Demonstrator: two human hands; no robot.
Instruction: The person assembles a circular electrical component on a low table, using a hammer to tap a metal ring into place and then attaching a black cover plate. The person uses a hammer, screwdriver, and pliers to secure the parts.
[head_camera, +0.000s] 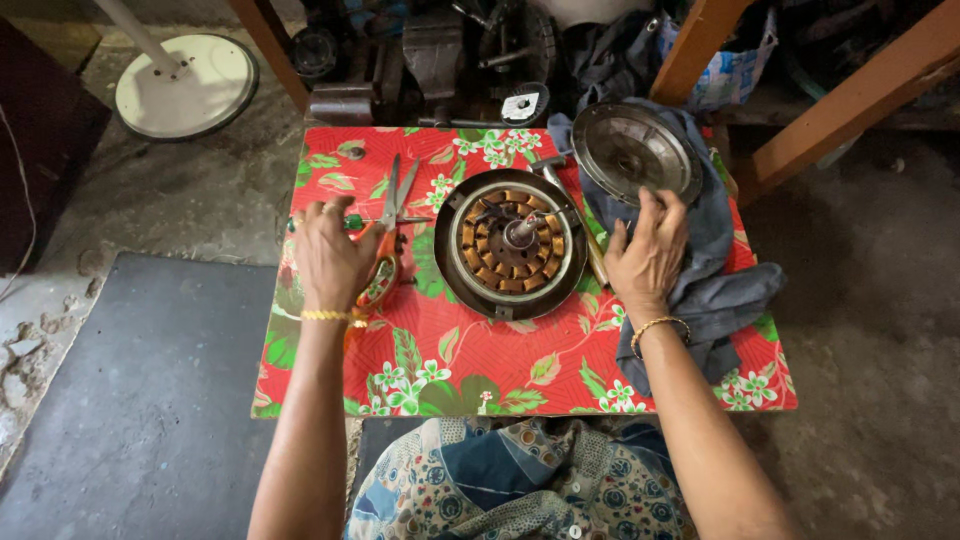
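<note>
— Right, where are the two hands?

— The left hand (332, 255) lies palm down, fingers spread, over the orange-handled scissors (388, 232) on the low table (560, 375); it presses on them rather than closing round them, so nothing is truly gripped. The right hand (650, 250) is also loose, fingertips resting on the blue cloth (715, 285) just below the round metal cover (632, 150).

— And the motor?

— The opened fan motor (510, 243) sits between the hands, its copper windings ringed about a central shaft that points up.

— How would you handle it well from here?

— I'd judge it wise to steady the housing by its rim, keep fingers off the windings, and lift the scissors by the handles, blades pointing away.

— Anything you cannot make out?

— Plenty. The left palm hides most of the scissor handles. A slim tool (590, 250) lies beside the right hand, against the motor, but its kind is unclear. Beyond the fingertips, dark metal parts (430, 60) crowd together in shadow and cannot be told apart. The cloth covers the table's right part.
</note>
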